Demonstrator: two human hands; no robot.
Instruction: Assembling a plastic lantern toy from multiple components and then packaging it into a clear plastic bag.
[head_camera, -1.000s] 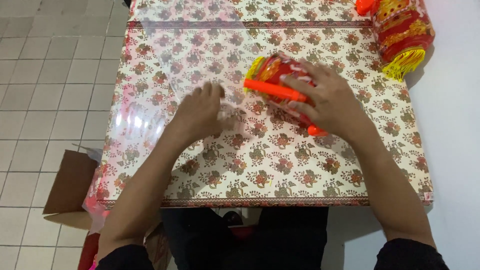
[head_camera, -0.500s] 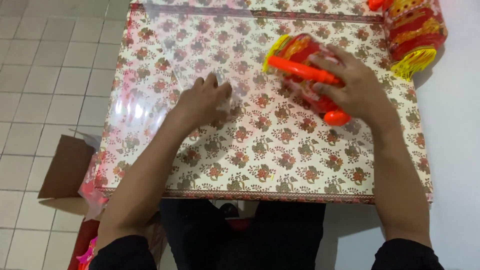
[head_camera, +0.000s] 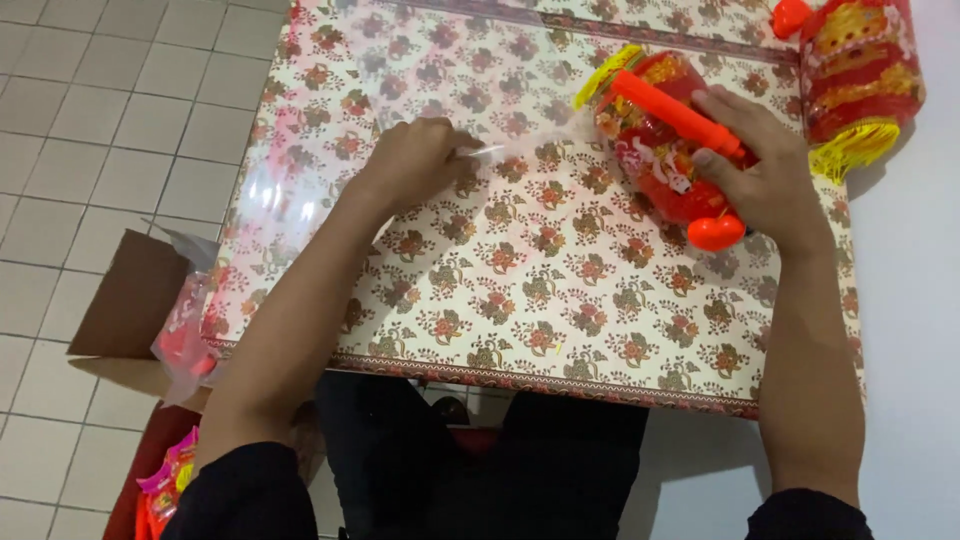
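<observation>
The desk (head_camera: 520, 300), w/ a flowered cloth under clear plastic, fills most of the view; a cardboard box (head_camera: 125, 300) sits on the tiled floor at its left edge, and a second red-and-yellow lantern (head_camera: 860, 70) lies at the far right corner. A red lantern (head_camera: 665, 150) w/ an orange stick handle lies on its side on the desk's right half, the right hand (head_camera: 765, 175) closed over its near end and gripping it. The left hand (head_camera: 415, 160), well apart to the left, pinches shut on a clear plastic wrap (head_camera: 530, 145) stretched toward the lantern.
</observation>
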